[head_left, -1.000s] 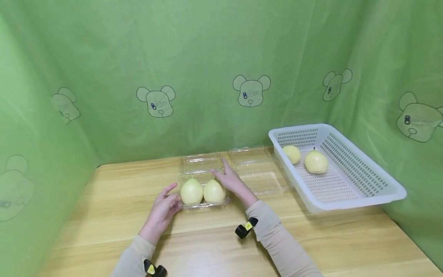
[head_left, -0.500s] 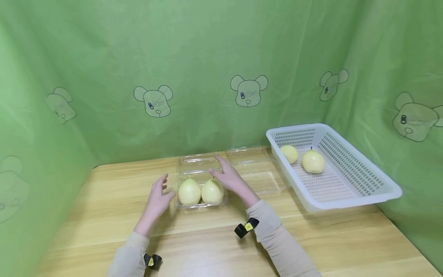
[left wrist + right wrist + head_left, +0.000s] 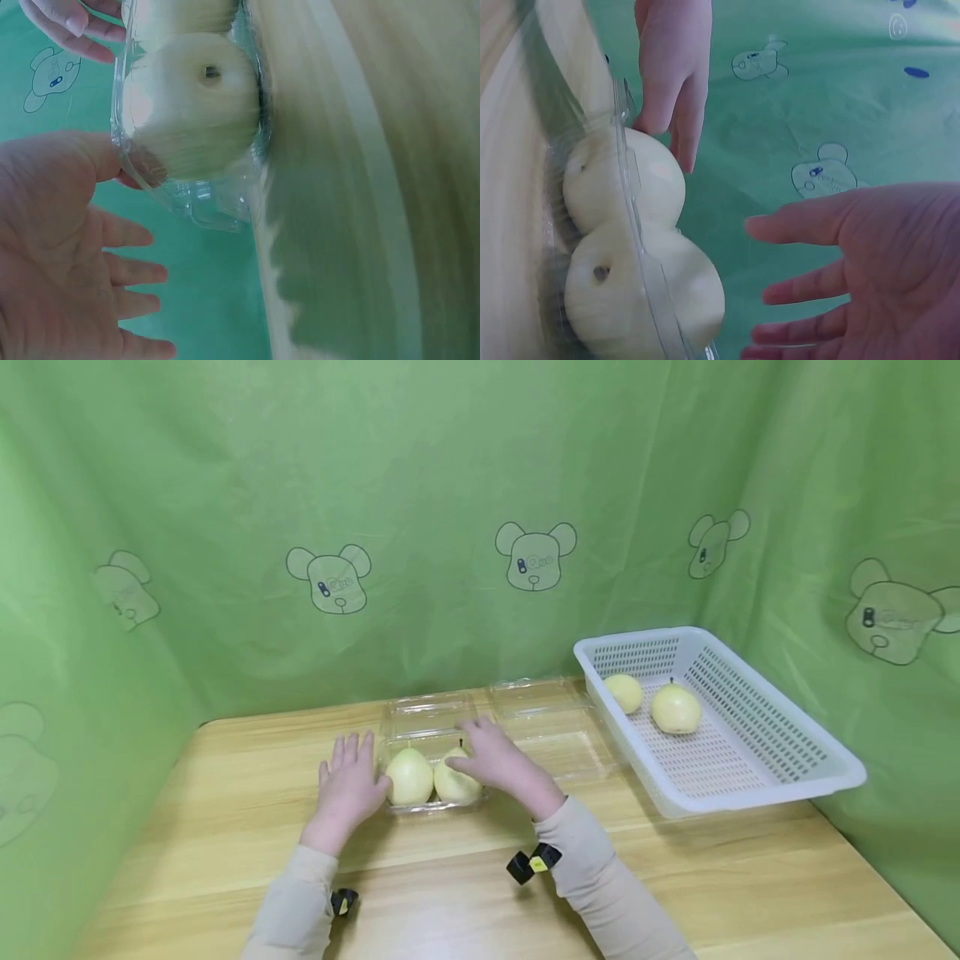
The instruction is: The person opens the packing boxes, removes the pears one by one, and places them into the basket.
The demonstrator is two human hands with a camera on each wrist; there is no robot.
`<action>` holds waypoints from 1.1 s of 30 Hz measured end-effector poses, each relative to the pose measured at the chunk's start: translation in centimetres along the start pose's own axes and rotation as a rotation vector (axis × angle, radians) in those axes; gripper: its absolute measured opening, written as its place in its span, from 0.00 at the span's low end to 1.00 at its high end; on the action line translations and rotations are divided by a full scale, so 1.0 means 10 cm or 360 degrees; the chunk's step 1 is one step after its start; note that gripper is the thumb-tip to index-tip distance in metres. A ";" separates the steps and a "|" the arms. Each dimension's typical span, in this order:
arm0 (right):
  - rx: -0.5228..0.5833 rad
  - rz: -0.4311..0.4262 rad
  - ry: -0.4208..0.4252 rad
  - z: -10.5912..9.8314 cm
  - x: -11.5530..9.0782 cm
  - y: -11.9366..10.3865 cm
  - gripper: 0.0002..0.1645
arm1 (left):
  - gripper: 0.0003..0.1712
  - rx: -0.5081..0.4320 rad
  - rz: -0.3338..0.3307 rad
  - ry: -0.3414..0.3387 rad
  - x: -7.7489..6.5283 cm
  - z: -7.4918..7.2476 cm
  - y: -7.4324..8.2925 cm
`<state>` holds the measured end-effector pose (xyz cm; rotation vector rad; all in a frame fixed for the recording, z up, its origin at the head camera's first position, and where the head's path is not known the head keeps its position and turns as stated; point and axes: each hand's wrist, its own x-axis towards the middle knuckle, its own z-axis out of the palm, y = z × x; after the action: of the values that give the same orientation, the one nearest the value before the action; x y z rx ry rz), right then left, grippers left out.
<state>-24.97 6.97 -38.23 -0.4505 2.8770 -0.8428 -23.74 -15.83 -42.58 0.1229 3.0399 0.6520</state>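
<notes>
Two pale yellow-green pears, a left pear (image 3: 410, 778) and a right pear (image 3: 454, 787), sit side by side in a clear plastic clamshell box (image 3: 429, 807). Its lid (image 3: 429, 714) lies folded back toward the curtain. At the box's left side is my left hand (image 3: 348, 787), fingers spread and thumb at the wall; in the left wrist view the thumb (image 3: 105, 157) reaches the rim. My right hand (image 3: 501, 762) hovers over the right pear, partly covering it, and the right wrist view shows its fingers (image 3: 810, 281) extended with nothing held.
A second clear clamshell box (image 3: 566, 756) lies opened to the right. Beyond it, a white perforated basket (image 3: 757, 802) holds two pears, a nearer pear (image 3: 677, 710) and a pear by its left wall (image 3: 624, 693). Green curtain (image 3: 420, 635) encloses the wooden table (image 3: 450, 893).
My left hand let go of the box's front left corner, moved off and turned palm down with fingers spread beside it. My right hand shifted slightly nearer, over the right pear.
</notes>
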 end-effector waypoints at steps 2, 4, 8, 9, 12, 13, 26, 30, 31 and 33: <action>-0.0064 -0.0017 -0.0039 0.02 -0.02 -0.03 0.39 | 0.44 0.0068 0.0024 -0.0011 -0.01 0.01 0.00; -0.0116 -0.0025 -0.0070 0.05 -0.04 -0.04 0.39 | 0.42 0.0114 0.0045 -0.0023 -0.02 0.02 0.01; -0.0213 -0.0005 -0.0105 0.16 -0.03 -0.05 0.41 | 0.40 0.0145 0.0066 -0.0057 -0.03 0.04 0.01; -0.0241 0.0001 -0.0101 0.18 -0.02 -0.04 0.41 | 0.40 0.0142 0.0068 -0.0063 -0.03 0.05 0.01; -0.0316 0.0017 -0.0070 0.26 -0.01 -0.04 0.45 | 0.41 0.0130 0.0068 -0.0084 -0.04 0.06 0.01; -0.0338 0.0015 -0.0052 0.29 0.00 -0.04 0.47 | 0.41 0.0128 0.0065 -0.0090 -0.04 0.06 0.01; -0.0544 0.0013 -0.0012 0.48 0.10 -0.03 0.52 | 0.44 0.0010 -0.0002 -0.0162 -0.01 0.11 -0.02; -0.0585 0.0024 -0.0030 0.49 0.10 -0.05 0.51 | 0.44 -0.0011 -0.0006 -0.0163 -0.01 0.12 -0.02; -0.0599 0.0025 -0.0029 0.50 0.11 -0.05 0.51 | 0.44 -0.0010 -0.0005 -0.0164 -0.01 0.13 -0.02; -0.0615 0.0027 -0.0034 0.50 0.11 -0.05 0.51 | 0.44 -0.0009 -0.0006 -0.0168 0.00 0.13 -0.01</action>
<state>-24.93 3.66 -42.20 -0.4633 3.0181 -0.2712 -23.64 -15.43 -43.82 0.1469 2.9363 0.6326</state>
